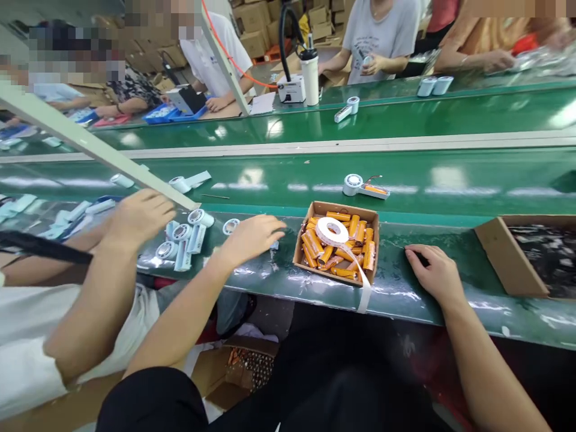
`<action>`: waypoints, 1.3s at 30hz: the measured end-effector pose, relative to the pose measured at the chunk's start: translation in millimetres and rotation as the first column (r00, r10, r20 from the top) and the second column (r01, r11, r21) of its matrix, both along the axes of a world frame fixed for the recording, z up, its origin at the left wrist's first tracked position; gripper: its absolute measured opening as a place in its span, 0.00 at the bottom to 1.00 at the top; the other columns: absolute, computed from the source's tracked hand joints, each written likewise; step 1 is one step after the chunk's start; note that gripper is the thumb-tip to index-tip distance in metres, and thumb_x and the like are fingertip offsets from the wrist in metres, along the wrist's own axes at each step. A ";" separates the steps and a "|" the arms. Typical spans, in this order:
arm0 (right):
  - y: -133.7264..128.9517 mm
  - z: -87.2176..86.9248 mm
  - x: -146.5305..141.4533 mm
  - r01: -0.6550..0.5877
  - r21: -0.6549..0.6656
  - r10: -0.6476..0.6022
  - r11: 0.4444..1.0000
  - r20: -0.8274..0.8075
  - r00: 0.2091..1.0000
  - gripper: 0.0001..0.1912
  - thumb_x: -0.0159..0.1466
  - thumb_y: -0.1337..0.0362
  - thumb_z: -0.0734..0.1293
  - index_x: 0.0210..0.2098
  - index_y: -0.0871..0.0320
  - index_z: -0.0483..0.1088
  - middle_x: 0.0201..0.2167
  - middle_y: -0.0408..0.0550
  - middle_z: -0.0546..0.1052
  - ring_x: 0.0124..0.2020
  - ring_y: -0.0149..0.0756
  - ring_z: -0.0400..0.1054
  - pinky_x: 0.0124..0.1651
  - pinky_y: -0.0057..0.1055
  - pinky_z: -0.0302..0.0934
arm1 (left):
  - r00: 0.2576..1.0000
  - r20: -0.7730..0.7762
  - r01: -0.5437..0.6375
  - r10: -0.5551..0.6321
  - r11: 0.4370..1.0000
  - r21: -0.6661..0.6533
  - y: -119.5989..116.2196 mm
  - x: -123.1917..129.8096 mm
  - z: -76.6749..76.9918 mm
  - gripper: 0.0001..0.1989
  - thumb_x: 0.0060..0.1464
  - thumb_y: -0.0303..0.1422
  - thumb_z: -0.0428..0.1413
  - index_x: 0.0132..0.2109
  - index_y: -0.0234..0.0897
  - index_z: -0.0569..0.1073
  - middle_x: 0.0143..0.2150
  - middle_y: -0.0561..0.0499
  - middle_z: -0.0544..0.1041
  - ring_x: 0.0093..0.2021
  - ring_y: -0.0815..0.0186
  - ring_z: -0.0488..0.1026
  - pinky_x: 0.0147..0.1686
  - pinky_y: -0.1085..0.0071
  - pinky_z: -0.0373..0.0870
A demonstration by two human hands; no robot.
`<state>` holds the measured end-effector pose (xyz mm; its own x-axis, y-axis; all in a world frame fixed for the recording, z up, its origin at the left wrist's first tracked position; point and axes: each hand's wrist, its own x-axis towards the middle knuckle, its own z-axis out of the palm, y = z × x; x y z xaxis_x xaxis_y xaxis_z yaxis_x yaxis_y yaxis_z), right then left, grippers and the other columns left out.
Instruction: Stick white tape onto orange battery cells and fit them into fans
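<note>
My left hand (256, 237) hovers over the near bench, fingers stretched out and holding nothing that I can see. Just under its fingertips shows a small pale-blue piece (275, 245), mostly hidden. A round light-blue fan part (231, 226) lies beside its wrist. My right hand (434, 273) rests on the green bench top, thumb and fingers apart, with nothing in it. Between my hands stands a cardboard box (297, 255) full of orange wrapped battery cells (313, 243). On the cells lies a roll of white label tape (332, 230), its loose end hanging over the box's front.
A co-worker's hand (144, 216) is at left, near several light-blue handheld fans (182, 233). Beyond runs a green conveyor (279, 174) carrying a fan with an exposed orange cell (375, 191). At right sits a carton (517, 264) of dark pieces. Other people work across the line.
</note>
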<state>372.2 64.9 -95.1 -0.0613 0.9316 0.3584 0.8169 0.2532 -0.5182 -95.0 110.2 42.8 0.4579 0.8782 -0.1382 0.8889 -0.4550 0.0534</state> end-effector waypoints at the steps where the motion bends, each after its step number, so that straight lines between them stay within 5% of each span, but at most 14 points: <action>1: 0.5 1.1 -0.9 0.004 -0.012 -0.004 1.000 -0.010 1.000 0.16 0.72 0.53 0.64 0.41 0.53 0.80 0.41 0.51 0.85 0.45 0.47 0.79 0.51 0.44 0.73 | 0.990 0.097 0.099 -0.105 0.993 0.065 0.2 21.6 -0.7 0.18 0.72 0.40 0.52 0.62 0.42 0.77 0.61 0.47 0.80 0.61 0.57 0.75 0.63 0.61 0.70; 4: 0.9 4.7 -1.8 0.010 -0.050 -0.012 0.999 -0.028 1.000 0.16 0.72 0.53 0.63 0.41 0.54 0.80 0.42 0.53 0.85 0.46 0.47 0.78 0.54 0.46 0.72 | 0.911 0.173 0.356 -0.376 0.925 0.135 5.7 81.4 -9.1 0.23 0.70 0.42 0.55 0.66 0.38 0.73 0.68 0.44 0.74 0.69 0.53 0.66 0.71 0.55 0.62; 6: -2.2 9.0 -1.4 0.005 -0.077 -0.009 0.997 -0.042 0.999 0.17 0.72 0.53 0.63 0.42 0.54 0.80 0.44 0.54 0.85 0.48 0.47 0.78 0.56 0.47 0.71 | 0.904 0.108 0.403 -0.413 0.909 0.105 10.4 104.7 -14.0 0.19 0.69 0.37 0.56 0.62 0.35 0.76 0.65 0.41 0.76 0.68 0.50 0.67 0.70 0.50 0.63; 11: -30.5 41.0 -24.0 0.024 -0.074 -0.043 0.997 -0.269 0.962 0.17 0.73 0.51 0.63 0.45 0.55 0.78 0.48 0.56 0.83 0.48 0.46 0.78 0.48 0.41 0.73 | 0.908 0.224 0.297 -0.354 0.921 0.252 -10.3 99.4 -11.9 0.15 0.65 0.28 0.59 0.58 0.34 0.77 0.57 0.40 0.80 0.67 0.47 0.68 0.63 0.49 0.75; 14: -52.3 73.4 -68.1 -0.206 -0.206 0.098 0.957 -0.437 0.894 0.26 0.70 0.50 0.68 0.63 0.54 0.70 0.42 0.50 0.83 0.32 0.37 0.74 0.35 0.34 0.69 | 0.856 0.351 0.191 -0.380 0.863 0.469 -43.2 87.4 -11.8 0.18 0.63 0.27 0.62 0.58 0.36 0.75 0.58 0.42 0.80 0.72 0.45 0.63 0.69 0.40 0.69; 16: -61.4 92.9 -102.2 -0.412 -0.294 0.239 0.863 -0.480 0.844 0.30 0.68 0.51 0.73 0.65 0.52 0.69 0.35 0.44 0.81 0.26 0.33 0.69 0.33 0.31 0.66 | 0.823 0.387 0.146 -0.416 0.813 0.563 -62.4 81.9 -15.5 0.18 0.62 0.25 0.63 0.58 0.36 0.74 0.56 0.42 0.81 0.73 0.44 0.62 0.71 0.36 0.65; 19: -66.8 109.7 -140.2 -0.640 -0.328 0.461 0.695 -0.481 0.746 0.12 0.73 0.54 0.68 0.44 0.54 0.80 0.29 0.42 0.79 0.27 0.31 0.69 0.33 0.28 0.62 | 0.815 0.450 0.015 -0.364 0.790 0.613 -80.7 68.2 -27.1 0.20 0.61 0.20 0.61 0.58 0.37 0.74 0.56 0.43 0.81 0.74 0.45 0.62 0.71 0.37 0.66; 21: -65.7 113.2 -150.4 -0.771 -0.343 0.647 0.536 -0.419 0.637 0.17 0.76 0.58 0.64 0.33 0.54 0.79 0.26 0.41 0.78 0.26 0.30 0.69 0.32 0.27 0.59 | 0.820 0.506 -0.104 -0.268 0.799 0.592 -88.5 53.7 -38.1 0.19 0.61 0.18 0.59 0.57 0.38 0.75 0.55 0.44 0.81 0.73 0.46 0.64 0.70 0.39 0.68; 23: -58.1 113.8 -149.8 -0.823 -0.381 0.787 0.422 -0.297 0.541 0.13 0.74 0.58 0.67 0.34 0.52 0.79 0.26 0.40 0.79 0.26 0.31 0.70 0.31 0.27 0.59 | 0.809 0.560 -0.203 -0.178 0.811 0.549 -95.8 39.4 -50.1 0.17 0.61 0.20 0.60 0.55 0.38 0.76 0.53 0.44 0.81 0.72 0.45 0.66 0.68 0.41 0.71; 25: -41.2 113.4 -143.0 -0.783 -0.370 0.803 0.499 -0.142 0.579 0.07 0.72 0.57 0.70 0.42 0.50 0.81 0.34 0.42 0.83 0.33 0.35 0.75 0.37 0.30 0.64 | 0.793 0.596 -0.250 -0.128 0.823 0.510 -103.4 30.9 -60.5 0.16 0.60 0.22 0.63 0.53 0.38 0.76 0.52 0.44 0.81 0.71 0.44 0.67 0.67 0.41 0.72; 27: -17.1 112.4 -135.1 -0.658 -0.295 0.697 0.693 0.042 0.715 0.11 0.72 0.59 0.70 0.53 0.50 0.79 0.48 0.48 0.84 0.48 0.43 0.76 0.50 0.36 0.67 | 0.781 0.614 -0.262 -0.115 0.832 0.490 -110.2 30.3 -67.4 0.16 0.59 0.23 0.64 0.53 0.39 0.75 0.51 0.44 0.81 0.70 0.44 0.67 0.66 0.41 0.72; 29: 7.5 110.4 -129.6 -0.516 -0.243 0.566 0.822 0.242 0.788 0.16 0.72 0.63 0.69 0.59 0.52 0.76 0.57 0.52 0.81 0.58 0.50 0.71 0.58 0.45 0.63 | 0.768 0.629 -0.271 -0.117 0.831 0.485 -114.6 35.7 -70.3 0.17 0.59 0.22 0.64 0.53 0.39 0.75 0.50 0.44 0.81 0.69 0.44 0.67 0.65 0.41 0.72; 35: 34.8 99.4 -141.9 -0.333 -0.274 0.427 0.902 0.453 0.782 0.20 0.73 0.50 0.68 0.56 0.57 0.76 0.48 0.57 0.83 0.54 0.53 0.71 0.58 0.50 0.55 | 0.762 0.630 -0.241 -0.147 0.840 0.487 -112.6 55.3 -69.1 0.16 0.58 0.22 0.63 0.52 0.40 0.76 0.48 0.45 0.81 0.65 0.46 0.70 0.63 0.42 0.73; 39: 31.3 94.6 -154.9 -0.270 -0.254 0.367 0.929 0.533 0.762 0.17 0.75 0.54 0.65 0.52 0.61 0.76 0.43 0.59 0.83 0.52 0.54 0.72 0.56 0.48 0.55 | 0.757 0.633 -0.222 -0.159 0.849 0.479 -109.4 62.6 -68.4 0.15 0.58 0.21 0.62 0.51 0.40 0.76 0.47 0.45 0.81 0.64 0.46 0.70 0.62 0.43 0.74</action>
